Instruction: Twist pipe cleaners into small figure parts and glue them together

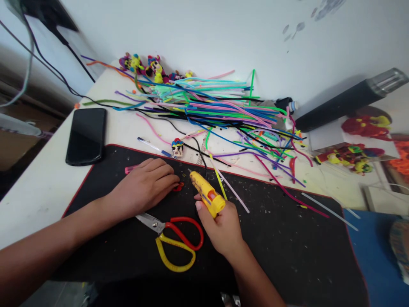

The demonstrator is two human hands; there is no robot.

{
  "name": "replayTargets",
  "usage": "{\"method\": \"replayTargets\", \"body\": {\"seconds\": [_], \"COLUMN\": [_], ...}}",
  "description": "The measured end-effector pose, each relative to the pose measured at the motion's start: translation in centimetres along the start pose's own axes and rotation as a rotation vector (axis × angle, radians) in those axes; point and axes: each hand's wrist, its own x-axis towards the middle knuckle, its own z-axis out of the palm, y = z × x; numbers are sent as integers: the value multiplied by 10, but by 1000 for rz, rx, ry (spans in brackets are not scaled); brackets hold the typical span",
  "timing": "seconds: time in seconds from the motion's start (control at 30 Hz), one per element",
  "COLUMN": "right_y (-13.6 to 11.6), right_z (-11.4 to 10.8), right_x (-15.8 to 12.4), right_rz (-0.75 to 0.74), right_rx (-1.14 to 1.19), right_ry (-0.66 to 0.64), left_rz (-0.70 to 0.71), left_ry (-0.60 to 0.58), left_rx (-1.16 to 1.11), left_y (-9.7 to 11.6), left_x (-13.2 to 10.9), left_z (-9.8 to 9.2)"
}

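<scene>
My right hand [222, 224] is wrapped round a yellow glue gun [204, 192], its nozzle pointing up and left. My left hand [143, 185] lies palm down on the black mat [281, 234], its fingertips at a small red piece [180, 186]. Whether those fingers pinch anything is hidden. Just beyond the mat's far edge is a small painted head [177, 148] with a blue and red top. Scissors [174, 243] with one red and one yellow handle lie between my forearms, blades partly under my left hand.
Many coloured pipe cleaners [223, 106] are heaped along the wall. A black phone [86, 136] lies at the left. Small figures [156, 70] stand at the back. A dark flask [345, 102] leans at the right, near more figures [348, 157]. A black cable [67, 91] crosses the table.
</scene>
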Motion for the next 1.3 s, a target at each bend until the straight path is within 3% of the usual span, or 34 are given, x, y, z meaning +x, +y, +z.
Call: {"method": "replayTargets", "body": {"seconds": [1.03,1.3], "right_y": [3,0], "right_z": [2,1], "right_x": [-2,0], "right_rz": [16,12], "right_rx": [-18,-28], "right_ry": [-23,-20], "left_rz": [45,46], "left_ry": [86,55], "left_rx": [-106,-124], "left_y": [0,-1], "left_x": [0,-3], "left_z": [1,3]}}
